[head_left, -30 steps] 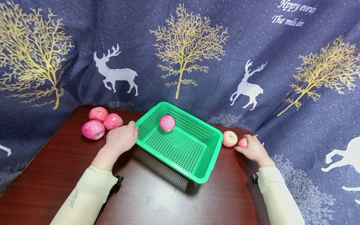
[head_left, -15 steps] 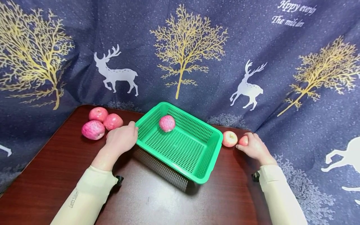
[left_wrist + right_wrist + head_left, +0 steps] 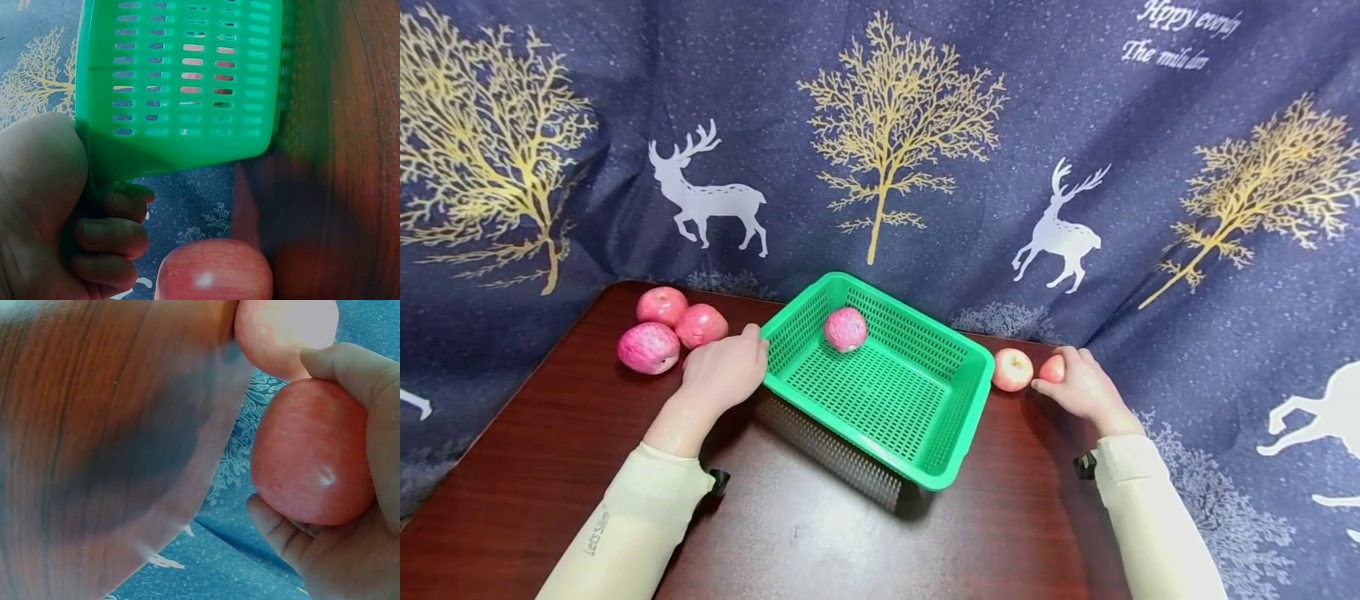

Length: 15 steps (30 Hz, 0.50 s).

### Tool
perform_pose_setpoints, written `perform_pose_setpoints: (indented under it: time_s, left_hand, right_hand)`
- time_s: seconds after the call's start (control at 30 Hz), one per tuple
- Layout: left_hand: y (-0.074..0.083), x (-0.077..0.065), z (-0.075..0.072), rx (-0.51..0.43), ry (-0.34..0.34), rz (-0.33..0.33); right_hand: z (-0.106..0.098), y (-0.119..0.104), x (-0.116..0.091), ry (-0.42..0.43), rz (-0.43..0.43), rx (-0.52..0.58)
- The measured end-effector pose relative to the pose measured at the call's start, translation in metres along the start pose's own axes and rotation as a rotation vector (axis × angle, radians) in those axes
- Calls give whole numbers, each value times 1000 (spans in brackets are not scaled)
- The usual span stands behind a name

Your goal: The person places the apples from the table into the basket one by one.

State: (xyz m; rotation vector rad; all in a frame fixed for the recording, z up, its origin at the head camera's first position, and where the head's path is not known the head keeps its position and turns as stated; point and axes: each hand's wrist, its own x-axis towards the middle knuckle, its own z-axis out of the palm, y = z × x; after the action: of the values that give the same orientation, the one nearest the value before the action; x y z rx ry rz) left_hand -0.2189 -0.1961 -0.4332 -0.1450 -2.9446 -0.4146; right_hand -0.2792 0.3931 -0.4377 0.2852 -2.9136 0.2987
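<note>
A green plastic basket (image 3: 880, 400) with perforated walls stands mid-table, a pink-red apple (image 3: 846, 329) inside near its far left corner. My left hand (image 3: 727, 367) grips the basket's left rim; the left wrist view shows its curled fingers (image 3: 112, 237) at the edge of the green wall (image 3: 181, 144). At the far right, my right hand (image 3: 1084, 387) holds a red apple (image 3: 312, 453) between thumb and fingers. Close beside it, on the basket side, sits a paler apple (image 3: 1013, 370), also partly seen in the right wrist view.
Several red apples, among them a streaked pink one (image 3: 649, 347), cluster at the table's far left, beside my left hand. The dark wood table (image 3: 820, 542) ends at the back against a blue cloth (image 3: 940, 50) printed with trees and deer.
My right hand and the apple in it have shifted slightly to the right and away from me. The left hand, basket and other apples look unmoved.
</note>
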Motion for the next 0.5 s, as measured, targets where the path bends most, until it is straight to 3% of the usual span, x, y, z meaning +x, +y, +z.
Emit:
perform_pose_setpoints:
  time_s: [0.5]
  left_hand:
    - [0, 0, 1, -12, 10, -1]
  right_hand:
    - [-15, -13, 9, 24, -10, 6]
